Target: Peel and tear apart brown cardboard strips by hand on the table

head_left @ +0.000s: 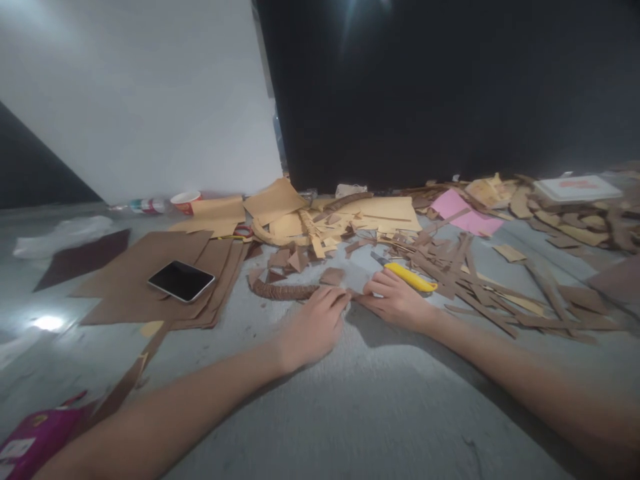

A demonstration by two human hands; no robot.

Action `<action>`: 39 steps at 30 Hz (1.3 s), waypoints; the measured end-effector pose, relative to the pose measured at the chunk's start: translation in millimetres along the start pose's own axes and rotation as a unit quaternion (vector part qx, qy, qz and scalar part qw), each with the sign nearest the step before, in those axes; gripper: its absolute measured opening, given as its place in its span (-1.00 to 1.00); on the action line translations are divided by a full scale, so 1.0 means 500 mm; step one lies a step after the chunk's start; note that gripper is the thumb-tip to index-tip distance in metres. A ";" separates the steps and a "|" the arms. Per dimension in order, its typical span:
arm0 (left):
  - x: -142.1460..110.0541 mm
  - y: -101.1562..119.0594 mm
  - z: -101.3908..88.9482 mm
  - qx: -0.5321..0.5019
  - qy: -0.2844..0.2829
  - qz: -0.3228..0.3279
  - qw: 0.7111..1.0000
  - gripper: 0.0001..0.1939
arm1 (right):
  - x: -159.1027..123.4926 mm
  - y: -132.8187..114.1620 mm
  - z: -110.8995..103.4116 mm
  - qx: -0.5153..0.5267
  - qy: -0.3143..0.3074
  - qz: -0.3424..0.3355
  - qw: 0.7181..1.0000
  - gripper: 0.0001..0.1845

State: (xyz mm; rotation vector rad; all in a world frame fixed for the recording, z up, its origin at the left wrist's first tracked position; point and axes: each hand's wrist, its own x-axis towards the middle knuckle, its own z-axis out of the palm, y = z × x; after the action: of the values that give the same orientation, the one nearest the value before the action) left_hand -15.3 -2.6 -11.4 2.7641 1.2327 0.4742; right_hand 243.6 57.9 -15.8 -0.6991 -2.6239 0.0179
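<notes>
A curved, ridged brown cardboard piece [285, 291] lies on the grey surface, its left end bent upward. My left hand [317, 321] is closed over its right part, fingers pressed together. From there a thin brown end runs to my right hand [395, 299], whose thumb and fingertips pinch it. Just beyond the right hand's knuckles rests a yellow utility knife [410, 276], its blade pointing up and left; the hand hides part of it. Small brown cardboard scraps [290, 260] lie behind the ridged piece. What sits under the left fingers is hidden.
Stacked brown sheets [125, 293] at left carry a phone [182, 280]. Brown strips [480, 287] spread on the right, near pink paper [467, 212] and a white box [579, 188]. A paper cup [185, 201] stands at the back; a magenta packet [43, 433] lies front left.
</notes>
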 end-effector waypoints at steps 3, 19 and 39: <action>0.001 0.002 -0.005 0.032 -0.005 0.028 0.999 -0.58 | 0.001 0.008 0.009 0.000 0.002 -0.022 1.000 -0.65; 0.008 0.009 -0.014 0.069 -0.042 0.063 0.995 -0.54 | 0.016 0.007 0.026 0.160 0.063 0.130 0.976 -0.67; 0.011 0.014 -0.019 0.082 -0.048 0.065 0.993 -0.47 | 0.029 -0.006 0.041 0.135 0.031 0.240 0.961 -0.75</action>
State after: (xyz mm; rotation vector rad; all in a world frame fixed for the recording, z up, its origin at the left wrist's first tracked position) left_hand -9.9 -3.8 0.5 2.9787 1.1231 0.2548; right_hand 222.4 64.3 -28.2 -1.1879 -2.2686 0.4771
